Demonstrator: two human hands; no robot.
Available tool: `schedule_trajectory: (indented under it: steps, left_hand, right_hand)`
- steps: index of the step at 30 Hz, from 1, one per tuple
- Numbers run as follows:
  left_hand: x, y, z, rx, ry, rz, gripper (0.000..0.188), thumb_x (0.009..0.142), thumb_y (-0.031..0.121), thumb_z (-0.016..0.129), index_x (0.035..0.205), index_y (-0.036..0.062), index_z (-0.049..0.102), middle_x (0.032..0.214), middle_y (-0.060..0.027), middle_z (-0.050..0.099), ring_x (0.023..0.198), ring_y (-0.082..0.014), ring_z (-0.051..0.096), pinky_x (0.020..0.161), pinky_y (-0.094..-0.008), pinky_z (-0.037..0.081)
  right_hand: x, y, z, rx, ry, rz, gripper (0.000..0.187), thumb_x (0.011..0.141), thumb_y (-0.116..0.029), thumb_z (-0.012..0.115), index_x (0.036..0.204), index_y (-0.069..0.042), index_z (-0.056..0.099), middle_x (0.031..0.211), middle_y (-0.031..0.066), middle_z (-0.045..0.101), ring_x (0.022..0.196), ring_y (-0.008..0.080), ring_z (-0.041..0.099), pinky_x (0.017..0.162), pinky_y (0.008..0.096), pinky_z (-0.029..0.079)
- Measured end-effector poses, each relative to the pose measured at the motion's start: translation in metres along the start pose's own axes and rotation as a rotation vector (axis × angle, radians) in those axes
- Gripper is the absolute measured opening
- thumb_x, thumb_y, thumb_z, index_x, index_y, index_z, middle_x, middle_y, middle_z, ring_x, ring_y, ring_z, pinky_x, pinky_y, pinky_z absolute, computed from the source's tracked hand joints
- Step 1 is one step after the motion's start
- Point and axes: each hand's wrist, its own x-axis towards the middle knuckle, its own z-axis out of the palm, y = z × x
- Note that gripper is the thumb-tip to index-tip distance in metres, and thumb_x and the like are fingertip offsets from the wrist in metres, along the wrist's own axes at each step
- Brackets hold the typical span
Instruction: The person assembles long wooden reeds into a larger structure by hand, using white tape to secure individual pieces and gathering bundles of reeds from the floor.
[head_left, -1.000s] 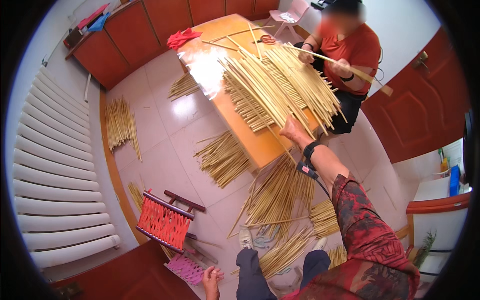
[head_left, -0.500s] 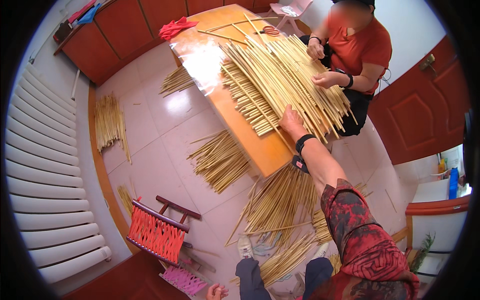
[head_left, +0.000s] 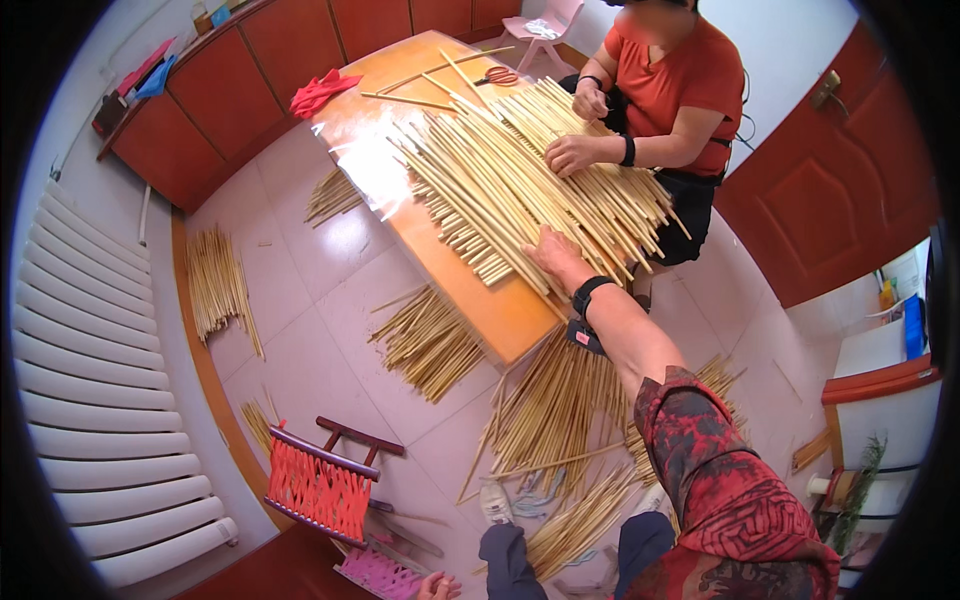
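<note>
A wide layer of pale, straw-coloured stalks (head_left: 520,170) lies side by side on the orange-topped table (head_left: 500,325). At its near left border, my right hand (head_left: 553,250) has its fingers closed round the end of a long stalk, arm stretched forward. Shorter stalk ends (head_left: 470,240) stick out beneath that border. My left hand (head_left: 438,586) is low at the bottom edge, partly cut off, its fingers loosely curled and apart with nothing visible in them. Across the table a person in a red top has one hand (head_left: 575,153) on the stalks and the other raised just behind.
Red-handled scissors (head_left: 497,76) and a red cloth (head_left: 322,92) lie toward the table's far end. Stalk bundles (head_left: 560,410) spread over the floor by my feet. A stool with red webbing (head_left: 318,485) stands at lower left, a radiator (head_left: 110,400) along the wall.
The view has shifted a little. My right hand stays at the layer's near border, and the stalk there lies closer against the others. The other person's hand has come down onto the stalks.
</note>
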Motion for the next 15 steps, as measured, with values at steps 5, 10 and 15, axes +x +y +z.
schedule_trajectory:
  steps: [5, 10, 15]
  left_hand:
    - [0.000, -0.001, 0.009, 0.021, -0.052, 0.039, 0.033, 0.081, 0.015, 0.054, 0.111, 0.0073, 0.043, 0.096, -0.0108, 0.054, 0.080, -0.0209, 0.057, 0.065, -0.0303, 0.048]
    - [0.003, -0.014, 0.003, 0.015, -0.054, -0.022, 0.033, 0.081, 0.016, 0.053, 0.111, 0.0071, 0.042, 0.097, -0.0108, 0.053, 0.080, -0.0213, 0.057, 0.066, -0.0305, 0.048]
    - [0.004, -0.013, 0.004, -0.008, -0.052, -0.085, 0.033, 0.082, 0.015, 0.053, 0.112, 0.0064, 0.042, 0.098, -0.0111, 0.052, 0.081, -0.0219, 0.056, 0.067, -0.0313, 0.049]
  right_hand:
    - [0.003, 0.014, 0.017, -0.207, 0.320, -0.180, 0.038, 0.078, -0.028, 0.052, 0.109, -0.008, 0.043, 0.107, 0.0186, 0.048, 0.093, 0.0310, 0.052, 0.077, 0.0406, 0.041]
    - [-0.013, -0.002, 0.040, -0.244, 0.625, -0.617, 0.032, 0.075, -0.015, 0.048, 0.107, -0.010, 0.049, 0.106, 0.0121, 0.048, 0.103, 0.0287, 0.045, 0.082, 0.0453, 0.035]
    - [-0.010, -0.017, 0.057, -0.347, 0.385, -0.759, 0.032, 0.079, -0.017, 0.041, 0.110, -0.014, 0.049, 0.123, 0.0085, 0.038, 0.117, 0.0276, 0.031, 0.092, 0.0491, 0.025]
